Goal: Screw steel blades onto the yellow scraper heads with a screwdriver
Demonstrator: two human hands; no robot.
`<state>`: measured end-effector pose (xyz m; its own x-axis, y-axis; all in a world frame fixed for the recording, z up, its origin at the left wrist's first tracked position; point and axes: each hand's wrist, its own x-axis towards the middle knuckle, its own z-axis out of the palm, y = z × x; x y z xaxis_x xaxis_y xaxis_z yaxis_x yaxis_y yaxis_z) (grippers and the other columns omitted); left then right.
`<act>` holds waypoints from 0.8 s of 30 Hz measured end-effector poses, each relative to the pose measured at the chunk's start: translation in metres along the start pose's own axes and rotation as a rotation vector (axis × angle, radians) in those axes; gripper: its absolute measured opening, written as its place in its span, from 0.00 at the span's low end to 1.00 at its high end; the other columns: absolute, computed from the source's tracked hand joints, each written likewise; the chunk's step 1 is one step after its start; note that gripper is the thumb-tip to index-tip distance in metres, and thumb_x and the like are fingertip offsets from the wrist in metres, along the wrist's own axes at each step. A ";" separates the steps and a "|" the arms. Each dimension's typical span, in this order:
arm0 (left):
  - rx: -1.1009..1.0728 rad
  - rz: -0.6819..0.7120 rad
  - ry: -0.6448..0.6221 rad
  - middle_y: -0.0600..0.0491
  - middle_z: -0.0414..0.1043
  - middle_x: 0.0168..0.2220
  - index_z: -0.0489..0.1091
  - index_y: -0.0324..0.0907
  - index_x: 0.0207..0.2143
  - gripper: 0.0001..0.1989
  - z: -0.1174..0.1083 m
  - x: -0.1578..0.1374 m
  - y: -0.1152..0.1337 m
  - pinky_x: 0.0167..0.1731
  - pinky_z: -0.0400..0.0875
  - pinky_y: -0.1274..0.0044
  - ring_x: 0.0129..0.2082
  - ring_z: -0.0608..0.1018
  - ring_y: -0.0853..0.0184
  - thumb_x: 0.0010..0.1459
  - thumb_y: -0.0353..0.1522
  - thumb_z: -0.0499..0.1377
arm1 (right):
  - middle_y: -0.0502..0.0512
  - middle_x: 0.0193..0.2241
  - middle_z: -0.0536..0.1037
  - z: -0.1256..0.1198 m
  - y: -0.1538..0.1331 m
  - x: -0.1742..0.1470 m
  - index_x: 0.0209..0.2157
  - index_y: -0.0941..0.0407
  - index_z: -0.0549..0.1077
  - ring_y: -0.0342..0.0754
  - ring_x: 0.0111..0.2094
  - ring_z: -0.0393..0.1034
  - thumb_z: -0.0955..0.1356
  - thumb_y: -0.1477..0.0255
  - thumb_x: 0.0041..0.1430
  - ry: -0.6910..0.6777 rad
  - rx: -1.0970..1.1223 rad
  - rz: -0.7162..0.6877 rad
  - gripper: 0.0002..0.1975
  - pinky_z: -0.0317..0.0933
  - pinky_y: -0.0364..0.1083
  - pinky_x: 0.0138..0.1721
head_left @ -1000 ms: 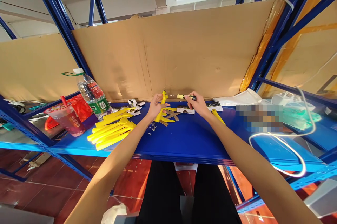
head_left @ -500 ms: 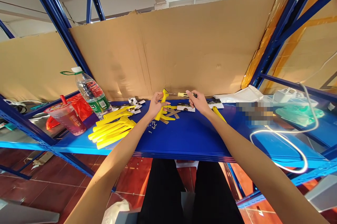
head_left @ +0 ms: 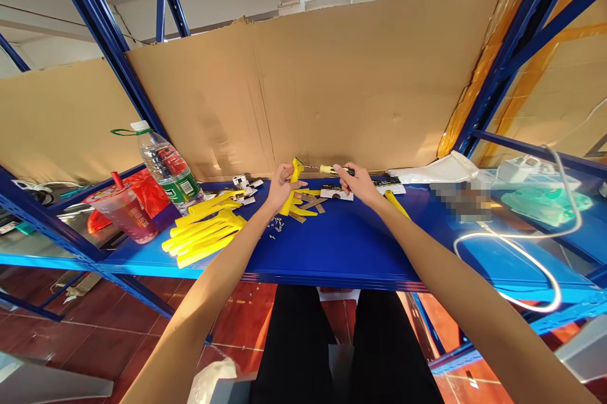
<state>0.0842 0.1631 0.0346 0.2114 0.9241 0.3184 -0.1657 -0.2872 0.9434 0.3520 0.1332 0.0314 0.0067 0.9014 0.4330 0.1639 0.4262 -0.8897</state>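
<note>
My left hand (head_left: 281, 187) is closed around a yellow plastic scraper handle (head_left: 288, 203), its head end pointing up. In my right hand (head_left: 357, 181) is a screwdriver (head_left: 327, 169) with a pale yellow and black handle. Its shaft points left, and the tip meets or nearly meets the head of the yellow piece; exact contact is too small to tell. Below my left hand lie small screws (head_left: 275, 224) and flat metal strips (head_left: 313, 203). A pile of similar yellow pieces (head_left: 208, 236) rests to the left.
A large water bottle (head_left: 183, 186) and a red drink cup (head_left: 128, 214) stand at the left of the blue shelf (head_left: 332, 252). Cardboard (head_left: 355, 88) walls off the back. A white cable (head_left: 516, 237) and a green plastic bag (head_left: 545, 205) lie at the right. Black-and-white cards (head_left: 336, 193) lie behind.
The view has shifted very slightly. Both hands keep their holds, and the screwdriver stays at the head of the yellow piece.
</note>
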 end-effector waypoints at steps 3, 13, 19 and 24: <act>-0.009 0.004 0.001 0.44 0.75 0.68 0.65 0.49 0.52 0.37 -0.001 0.000 0.001 0.26 0.84 0.77 0.49 0.90 0.52 0.43 0.31 0.80 | 0.39 0.19 0.69 0.001 0.001 0.000 0.40 0.48 0.63 0.43 0.17 0.63 0.79 0.35 0.57 -0.001 0.035 0.012 0.36 0.62 0.44 0.22; 0.013 0.019 -0.029 0.43 0.74 0.70 0.67 0.48 0.52 0.34 -0.002 0.001 -0.003 0.23 0.81 0.80 0.48 0.89 0.54 0.45 0.30 0.78 | 0.42 0.18 0.63 0.001 -0.002 -0.001 0.31 0.50 0.64 0.41 0.17 0.56 0.79 0.33 0.55 0.014 0.111 0.017 0.37 0.61 0.44 0.19; 0.025 0.010 -0.026 0.43 0.73 0.71 0.67 0.48 0.52 0.34 -0.002 0.002 -0.004 0.23 0.81 0.79 0.48 0.90 0.52 0.46 0.29 0.78 | 0.40 0.20 0.69 -0.001 0.001 0.001 0.40 0.48 0.65 0.43 0.19 0.62 0.82 0.36 0.52 0.038 0.146 0.011 0.37 0.64 0.43 0.20; 0.040 0.019 -0.034 0.42 0.72 0.71 0.67 0.48 0.52 0.33 -0.001 0.001 -0.006 0.21 0.80 0.79 0.45 0.90 0.54 0.47 0.29 0.77 | 0.44 0.20 0.69 -0.002 -0.002 0.001 0.32 0.50 0.65 0.41 0.18 0.60 0.82 0.37 0.53 0.051 0.160 -0.025 0.36 0.60 0.43 0.19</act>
<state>0.0844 0.1662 0.0289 0.2411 0.9096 0.3385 -0.1316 -0.3149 0.9400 0.3536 0.1335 0.0336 0.0556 0.8871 0.4582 0.0056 0.4586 -0.8886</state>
